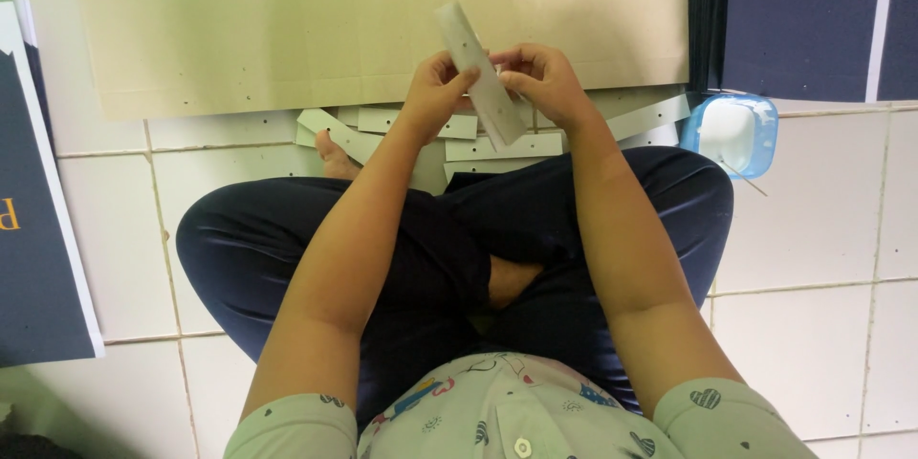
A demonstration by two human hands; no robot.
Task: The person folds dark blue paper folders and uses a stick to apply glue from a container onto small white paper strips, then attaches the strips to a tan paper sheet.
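Above the crossed legs (535, 229) of a person seated on the white tiled floor (822, 229), we see both hands closed on one grey cardboard strip (481, 72) with small punched holes. We note that the left hand (435, 91) pinches the strip's near edge between thumb and fingers, while the right hand (543, 81) grips it from the opposite side. We observe the strip tilted, its upper end raised over a large beige cardboard sheet (287, 29) lying on the floor. Similar strips (497, 145) lie scattered just beyond the knees, partly under that sheet's edge. We find a small blue plastic container (734, 134) to the right, and dark blue sheets (803, 19) at the frame's margins.
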